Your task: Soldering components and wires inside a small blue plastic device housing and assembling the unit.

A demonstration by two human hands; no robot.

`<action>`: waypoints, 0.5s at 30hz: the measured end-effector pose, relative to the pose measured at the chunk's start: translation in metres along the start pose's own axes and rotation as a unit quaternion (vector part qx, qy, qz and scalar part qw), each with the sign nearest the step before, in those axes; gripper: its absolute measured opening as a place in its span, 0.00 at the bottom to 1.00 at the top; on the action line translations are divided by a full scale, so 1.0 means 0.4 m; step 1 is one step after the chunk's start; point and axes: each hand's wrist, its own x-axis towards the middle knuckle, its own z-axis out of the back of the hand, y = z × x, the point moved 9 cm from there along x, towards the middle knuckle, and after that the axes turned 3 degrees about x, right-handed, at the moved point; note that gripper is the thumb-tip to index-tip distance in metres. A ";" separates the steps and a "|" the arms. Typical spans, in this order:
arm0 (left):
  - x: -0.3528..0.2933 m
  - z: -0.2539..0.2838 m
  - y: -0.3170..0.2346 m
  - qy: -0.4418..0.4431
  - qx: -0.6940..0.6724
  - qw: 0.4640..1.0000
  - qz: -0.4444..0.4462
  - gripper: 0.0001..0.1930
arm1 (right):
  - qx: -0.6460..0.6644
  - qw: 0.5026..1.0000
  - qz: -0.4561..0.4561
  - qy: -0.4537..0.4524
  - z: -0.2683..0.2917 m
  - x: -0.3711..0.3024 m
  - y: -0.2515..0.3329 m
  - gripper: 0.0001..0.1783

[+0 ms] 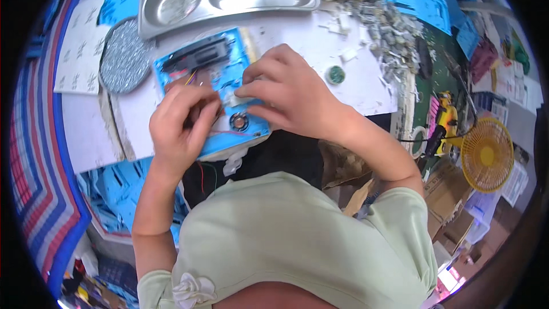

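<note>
A blue plastic panel lies in front of me on the worktable, slightly turned. On it are a long black plastic part, a small round speaker with a copper-coloured middle, and thin red and yellow wires. My left hand is over the panel's left side, thumb and fingertips pinched together; whatever lies between them is hidden. From the right, my right hand reaches over the panel with bent fingers, pinching a small whitish piece just above the speaker.
A steel compartment tray stands behind the panel. To its left sits a round dish of small metal pieces. Many small white parts are heaped at the right, near a small green-filled round container. A yellow fan stands far right.
</note>
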 end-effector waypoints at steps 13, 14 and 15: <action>0.089 0.014 -0.160 0.114 -0.035 0.993 -0.015 0.13 | -0.338 0.910 -0.209 -0.121 0.325 -0.193 -0.165 0.12; 0.124 -0.018 -0.168 0.146 -0.038 0.989 0.005 0.12 | -0.278 0.939 -0.162 -0.121 0.293 -0.157 -0.117 0.13; 0.164 -0.057 -0.177 0.180 -0.046 0.982 0.023 0.12 | -0.221 0.961 -0.117 -0.121 0.265 -0.126 -0.058 0.14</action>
